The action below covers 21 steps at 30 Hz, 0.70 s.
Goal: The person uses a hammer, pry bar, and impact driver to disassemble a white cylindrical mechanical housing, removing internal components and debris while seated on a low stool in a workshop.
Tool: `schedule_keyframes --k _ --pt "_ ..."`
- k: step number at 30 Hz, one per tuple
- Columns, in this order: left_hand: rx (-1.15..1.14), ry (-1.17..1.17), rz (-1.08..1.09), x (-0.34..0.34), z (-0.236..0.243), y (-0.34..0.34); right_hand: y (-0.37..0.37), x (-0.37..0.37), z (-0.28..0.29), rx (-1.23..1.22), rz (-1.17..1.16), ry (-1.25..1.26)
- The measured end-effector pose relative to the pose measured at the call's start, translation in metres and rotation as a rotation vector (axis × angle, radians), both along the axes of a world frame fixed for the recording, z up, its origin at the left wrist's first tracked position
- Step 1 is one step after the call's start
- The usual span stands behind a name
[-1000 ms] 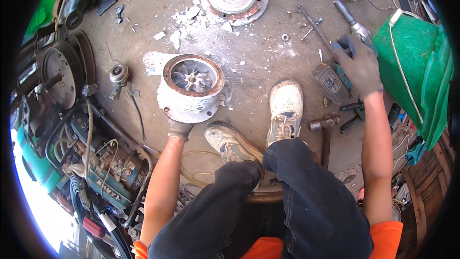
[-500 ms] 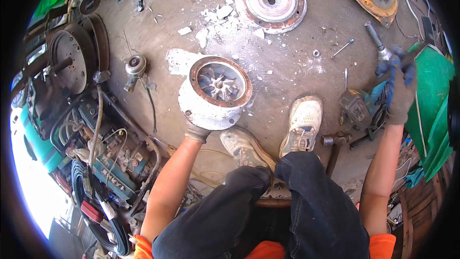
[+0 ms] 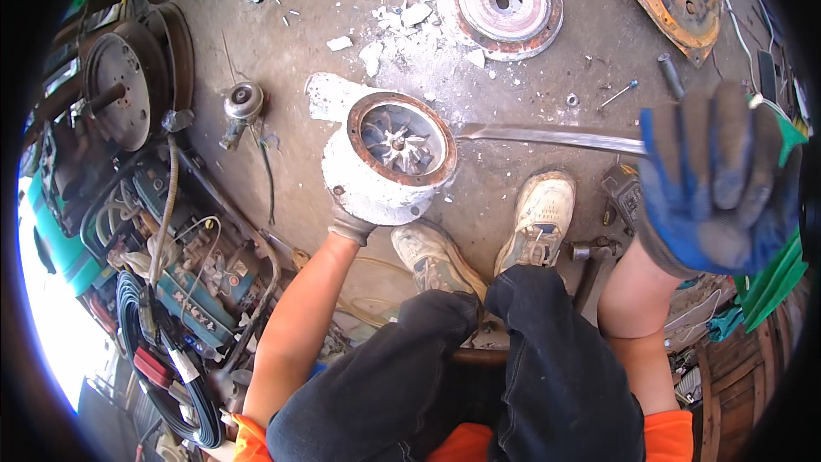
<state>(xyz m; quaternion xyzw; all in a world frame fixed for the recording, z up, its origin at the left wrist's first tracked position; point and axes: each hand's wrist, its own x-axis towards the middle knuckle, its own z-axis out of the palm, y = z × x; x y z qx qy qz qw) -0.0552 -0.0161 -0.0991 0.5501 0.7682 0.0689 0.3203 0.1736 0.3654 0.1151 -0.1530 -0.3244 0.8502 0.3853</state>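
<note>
Steel now spans the gap: a second ago my right hand (image 3: pixel 714 184) was over by the tools near the green bag, and now it has come up close to the camera, its blue-grey glove closed on a long flat bar (image 3: pixel 547 135) whose tip touches the rim of the white impeller housing (image 3: pixel 389 158). I judge prying is about to start. My left hand (image 3: pixel 351 224) still steadies the housing's near edge on the concrete floor (image 3: pixel 299 43).

no packages, labels, signs or screens to be seen, only workshop parts and tools
</note>
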Motion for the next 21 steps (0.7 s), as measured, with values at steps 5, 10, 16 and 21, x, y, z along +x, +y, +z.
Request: schedule_keyframes --k 5,10,16,21 --pt "-0.005 -0.007 0.007 0.001 -0.005 0.001 0.009 0.001 0.009 0.157 0.019 0.016" --pt "0.012 0.016 0.000 0.005 -0.008 -0.002 -0.031 -0.029 -0.001 0.032 0.057 -0.051" --pt "0.022 -0.010 0.073 0.004 -0.011 -0.002 -0.015 -0.039 -0.022 0.183 0.130 0.012" --pt "0.115 0.015 -0.034 0.010 0.001 0.024 0.007 -0.027 -0.008 0.294 0.122 0.092"
